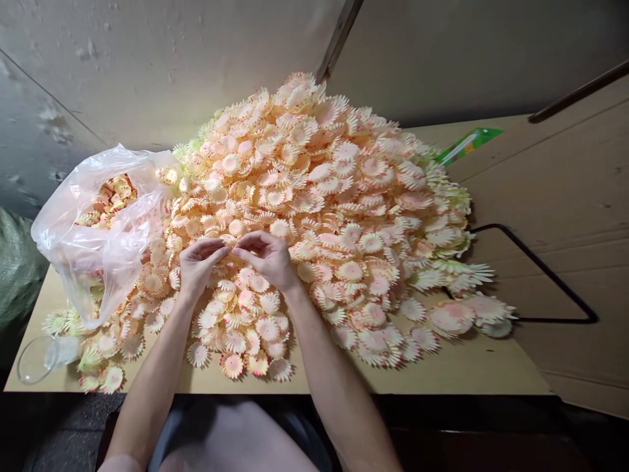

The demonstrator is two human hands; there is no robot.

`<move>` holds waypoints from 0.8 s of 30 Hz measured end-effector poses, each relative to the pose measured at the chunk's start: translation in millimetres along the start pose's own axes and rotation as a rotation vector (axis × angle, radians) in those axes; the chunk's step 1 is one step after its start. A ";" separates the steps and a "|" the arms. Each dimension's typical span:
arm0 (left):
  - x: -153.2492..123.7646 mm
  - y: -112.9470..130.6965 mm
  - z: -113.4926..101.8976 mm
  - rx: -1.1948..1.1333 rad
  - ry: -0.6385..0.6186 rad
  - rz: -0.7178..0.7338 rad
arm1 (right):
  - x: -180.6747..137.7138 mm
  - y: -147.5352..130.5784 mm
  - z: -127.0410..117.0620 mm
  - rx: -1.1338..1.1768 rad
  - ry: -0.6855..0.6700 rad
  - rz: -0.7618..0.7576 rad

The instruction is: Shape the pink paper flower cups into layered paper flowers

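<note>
Our left hand [198,262] and right hand [268,257] meet fingertip to fingertip over the pile [319,210], pinching what seems one small petal disc [230,250], mostly hidden between them. We judge it light, thin and floppy, easily creased, so we hold its rim gently. A bag [93,229] lies toward the surface's [457,367] left edge.

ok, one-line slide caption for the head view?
Both hands, left hand and right hand, pinch together over a heap of fabric flower petals beside a plastic bag.
</note>
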State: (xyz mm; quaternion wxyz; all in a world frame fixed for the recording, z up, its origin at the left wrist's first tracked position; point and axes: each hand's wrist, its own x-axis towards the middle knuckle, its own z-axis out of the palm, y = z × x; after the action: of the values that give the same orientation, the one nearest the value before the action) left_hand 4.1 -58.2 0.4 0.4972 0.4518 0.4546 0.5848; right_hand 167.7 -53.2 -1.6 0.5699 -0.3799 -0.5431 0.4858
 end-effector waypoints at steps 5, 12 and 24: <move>-2.3 5.1 -0.4 0.010 -0.127 -0.007 | 0.0 -1.6 0.5 0.036 -0.017 0.056; -5.0 11.3 0.0 0.058 -0.226 0.004 | 3.2 -2.9 -1.6 0.051 0.073 0.088; -5.7 8.7 1.0 0.114 -0.241 0.076 | 1.8 -6.2 -1.6 0.090 0.105 0.202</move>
State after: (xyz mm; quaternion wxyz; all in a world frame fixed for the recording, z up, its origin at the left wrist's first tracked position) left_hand 4.1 -64.5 8.7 0.4992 0.5633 0.4067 0.5177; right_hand 170.0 -52.8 4.6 0.5619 -0.4317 -0.4492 0.5442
